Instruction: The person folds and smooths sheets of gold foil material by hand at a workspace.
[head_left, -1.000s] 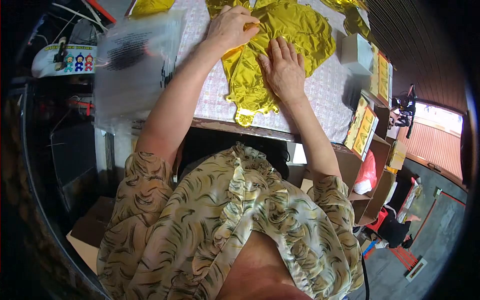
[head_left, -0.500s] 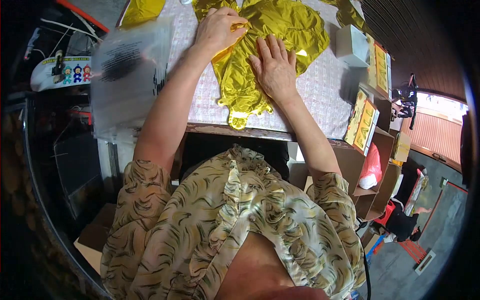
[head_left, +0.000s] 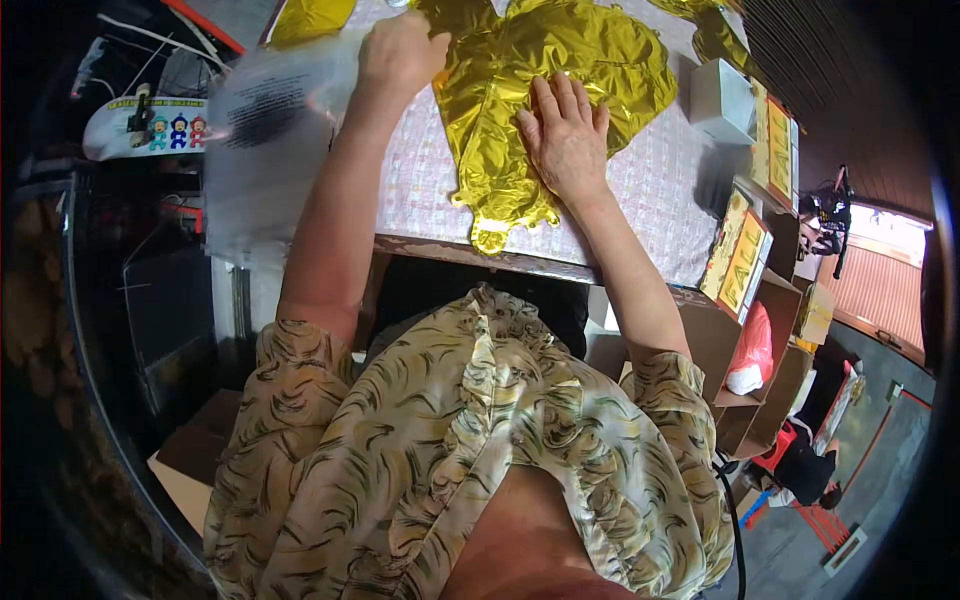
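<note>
A flat, wrinkled gold foil balloon (head_left: 510, 130) lies on the checked tablecloth, its tabbed end at the table's near edge. My right hand (head_left: 568, 150) rests flat on it, fingers stretched out. Beside the balloon's upper left edge is my left hand (head_left: 400, 60), its fingers curled under and the thumb pointing right. The fingertips are hidden, so whatever they might hold does not show. To the left of that hand lie clear plastic bags (head_left: 270, 160) with dark print.
More gold foil (head_left: 310, 20) lies at the far left and far right. A white box (head_left: 722, 100) and yellow-labelled cartons (head_left: 745, 260) line the right side. Below them a cardboard box (head_left: 765, 410) holds a pink bag (head_left: 752, 350). A skateboard deck (head_left: 150, 130) is at left.
My left hand has let go of the balloon's edge and moved left and up. The right hand stays flat on the foil. The whole view has shifted slightly.
</note>
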